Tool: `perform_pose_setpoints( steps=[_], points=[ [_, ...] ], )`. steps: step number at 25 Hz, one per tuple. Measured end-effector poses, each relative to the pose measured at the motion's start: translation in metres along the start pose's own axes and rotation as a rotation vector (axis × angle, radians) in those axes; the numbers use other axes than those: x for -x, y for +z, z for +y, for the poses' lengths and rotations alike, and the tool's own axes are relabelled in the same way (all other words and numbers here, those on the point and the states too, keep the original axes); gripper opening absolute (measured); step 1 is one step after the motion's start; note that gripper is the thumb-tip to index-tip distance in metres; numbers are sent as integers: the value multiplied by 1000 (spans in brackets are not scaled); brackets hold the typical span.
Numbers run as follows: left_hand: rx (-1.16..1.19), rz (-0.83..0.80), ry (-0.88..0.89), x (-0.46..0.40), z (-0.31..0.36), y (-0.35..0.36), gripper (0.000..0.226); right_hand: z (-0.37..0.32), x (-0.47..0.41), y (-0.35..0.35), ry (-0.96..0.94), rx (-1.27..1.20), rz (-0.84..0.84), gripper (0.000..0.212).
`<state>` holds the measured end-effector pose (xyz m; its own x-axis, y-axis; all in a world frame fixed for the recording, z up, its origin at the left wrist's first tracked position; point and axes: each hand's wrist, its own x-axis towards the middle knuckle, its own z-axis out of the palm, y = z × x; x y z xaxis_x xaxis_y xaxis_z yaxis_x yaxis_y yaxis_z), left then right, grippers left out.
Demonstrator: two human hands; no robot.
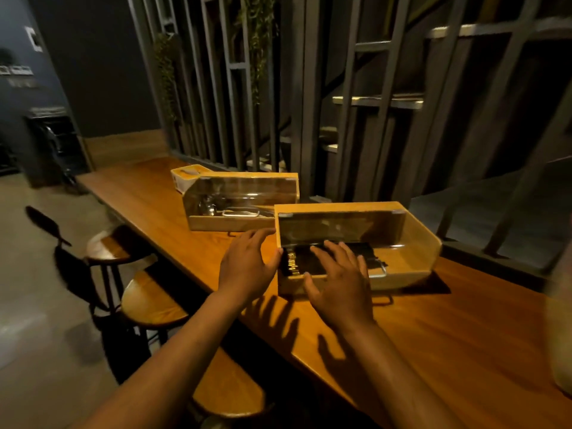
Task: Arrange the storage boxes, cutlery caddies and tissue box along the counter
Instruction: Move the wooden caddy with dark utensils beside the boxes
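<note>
Two wooden cutlery caddies with clear lids stand on the wooden counter (464,335). The near caddy (411,243) holds dark items; the far caddy (241,222) holds metal cutlery. A pale tissue box (185,174) sits behind the far caddy, partly hidden by it. My left hand (247,264) rests with spread fingers against the near caddy's left end. My right hand (340,283) lies flat over its front edge and lid, fingers apart. Neither hand is closed around anything.
Round wooden stools (148,301) line the counter's left side. A metal slatted railing (278,103) runs along the counter's far edge. A blurred pale object (560,305) stands at the right edge of the counter.
</note>
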<state>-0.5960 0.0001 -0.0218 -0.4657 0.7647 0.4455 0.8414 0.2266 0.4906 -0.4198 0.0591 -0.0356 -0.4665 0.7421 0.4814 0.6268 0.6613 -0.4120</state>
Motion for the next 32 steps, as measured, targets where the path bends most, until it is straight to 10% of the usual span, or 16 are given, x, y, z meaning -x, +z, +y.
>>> perform_pose_setpoints(
  steps=[7,32],
  points=[
    [232,-166,-6,-96,-48,29,46,-45,-60,58,152,212,-94,85],
    [447,-350,-74,-59,8,91,49,27,45,10,241,226,227,61]
  ],
)
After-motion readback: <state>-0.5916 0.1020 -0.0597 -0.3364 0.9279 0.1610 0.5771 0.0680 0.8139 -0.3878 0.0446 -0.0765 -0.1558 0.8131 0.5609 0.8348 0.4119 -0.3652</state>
